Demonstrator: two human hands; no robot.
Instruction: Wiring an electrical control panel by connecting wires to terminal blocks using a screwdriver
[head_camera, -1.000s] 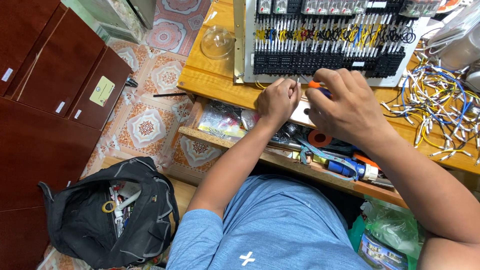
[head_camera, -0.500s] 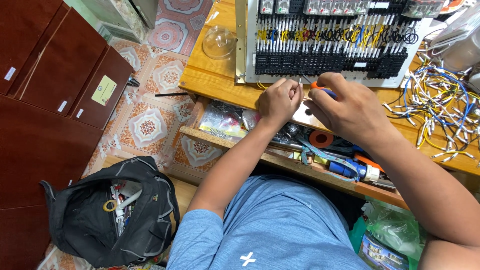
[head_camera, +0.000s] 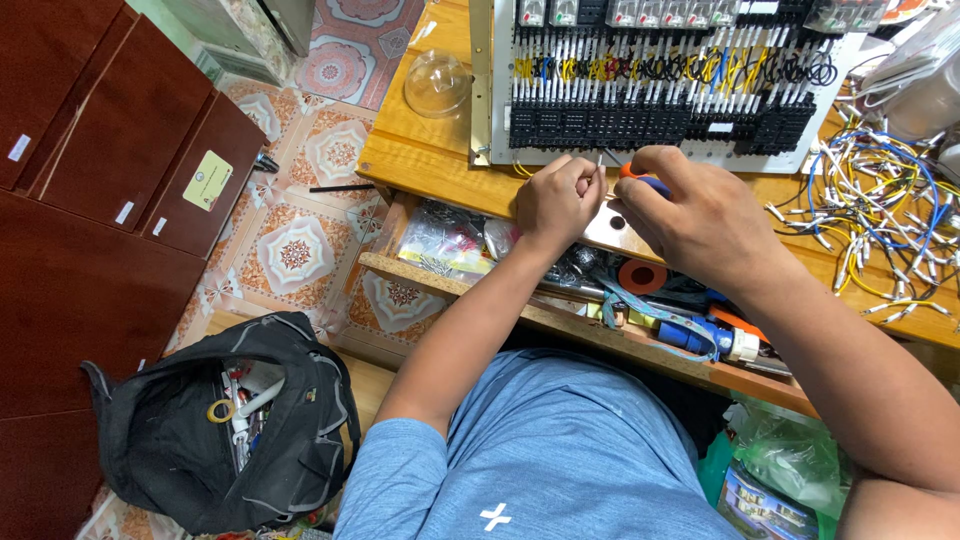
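Item: wiring job at a wooden bench (head_camera: 420, 150). Left hand (head_camera: 560, 200): fingers curled shut, pinching a thin white wire end (head_camera: 599, 161) that stands nearly upright, its long axis running up toward the lower row of the terminal panel (head_camera: 660, 110) and its tip just below that row. Right hand (head_camera: 690, 215): closed around a screwdriver with an orange and blue handle (head_camera: 640, 177); only the handle end shows, its long axis lying roughly level and pointing left toward the left hand, the blade hidden behind the fingers. Both hands sit close together at the bench's front edge, just under the panel. Step in hand, as judged: readying a wire end for a terminal in the bottom row. The next move would call for lining the wire tip with one opening and bringing the blade square onto the matching screw, without disturbing neighbouring leads. Nearby: loose bundle of coloured wires (head_camera: 870, 220) to the right; open drawer of tools (head_camera: 640, 290) beneath the hands; clear dome lid (head_camera: 437, 85) on the bench; black tool bag (head_camera: 230, 420) on the floor.
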